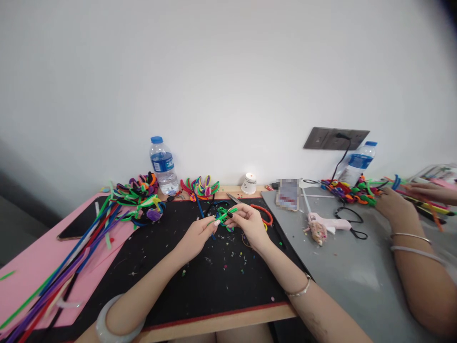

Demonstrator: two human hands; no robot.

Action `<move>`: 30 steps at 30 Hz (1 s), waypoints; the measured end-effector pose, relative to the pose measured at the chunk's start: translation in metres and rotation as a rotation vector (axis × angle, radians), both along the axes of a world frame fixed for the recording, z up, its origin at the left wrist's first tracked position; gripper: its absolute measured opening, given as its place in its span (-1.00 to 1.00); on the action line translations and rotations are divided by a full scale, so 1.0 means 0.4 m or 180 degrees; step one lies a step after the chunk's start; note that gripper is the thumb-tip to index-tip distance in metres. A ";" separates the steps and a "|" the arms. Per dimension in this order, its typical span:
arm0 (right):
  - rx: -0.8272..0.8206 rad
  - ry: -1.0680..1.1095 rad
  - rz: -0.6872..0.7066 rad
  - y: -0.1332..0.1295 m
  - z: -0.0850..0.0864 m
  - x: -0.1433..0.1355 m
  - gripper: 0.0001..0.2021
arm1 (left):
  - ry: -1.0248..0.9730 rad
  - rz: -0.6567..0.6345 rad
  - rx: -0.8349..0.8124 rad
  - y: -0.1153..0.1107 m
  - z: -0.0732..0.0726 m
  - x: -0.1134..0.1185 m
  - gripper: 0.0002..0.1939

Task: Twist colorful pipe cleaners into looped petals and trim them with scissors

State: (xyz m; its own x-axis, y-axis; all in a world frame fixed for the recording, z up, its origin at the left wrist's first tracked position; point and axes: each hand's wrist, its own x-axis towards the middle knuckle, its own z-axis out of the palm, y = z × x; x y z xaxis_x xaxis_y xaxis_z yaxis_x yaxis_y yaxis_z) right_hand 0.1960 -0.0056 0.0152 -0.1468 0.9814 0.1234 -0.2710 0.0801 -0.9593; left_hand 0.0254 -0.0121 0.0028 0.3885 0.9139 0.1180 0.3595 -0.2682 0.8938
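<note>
Over the black mat [167, 281], my left hand [196, 237] and my right hand [248, 224] meet at a green pipe cleaner [224, 216]. Both hands are closed, pinching it between thumb and fingertips. Just behind my fingers lie more green and blue pipe cleaner pieces, partly hidden by the hands. An orange pipe cleaner loop [266, 212] rests to the right of my right hand. A pair of scissors [233, 197] lies behind it, its handles hidden. Small coloured scraps are scattered on the mat.
Long pipe cleaners [73, 267] and a phone [84, 219] lie on pink sheets at left. Two water bottles [163, 166] [359, 164] stand by the wall. A white cup [249, 183] sits behind. At right are a glue gun [328, 223] and a co-worker's hand [396, 207].
</note>
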 end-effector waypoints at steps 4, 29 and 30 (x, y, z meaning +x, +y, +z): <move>0.0098 -0.0246 0.0272 -0.001 0.001 0.000 -0.85 | 0.0191 -0.0117 0.0124 -0.006 0.014 -0.001 -0.62; 0.0393 -0.0193 0.0082 0.001 -0.003 0.002 -0.81 | -0.1296 -0.0854 -0.1797 -0.008 0.008 -0.001 -0.64; 0.0375 -0.0167 0.0085 0.001 -0.004 0.002 -0.81 | -0.1366 -0.0879 -0.1806 -0.008 0.009 -0.002 -0.65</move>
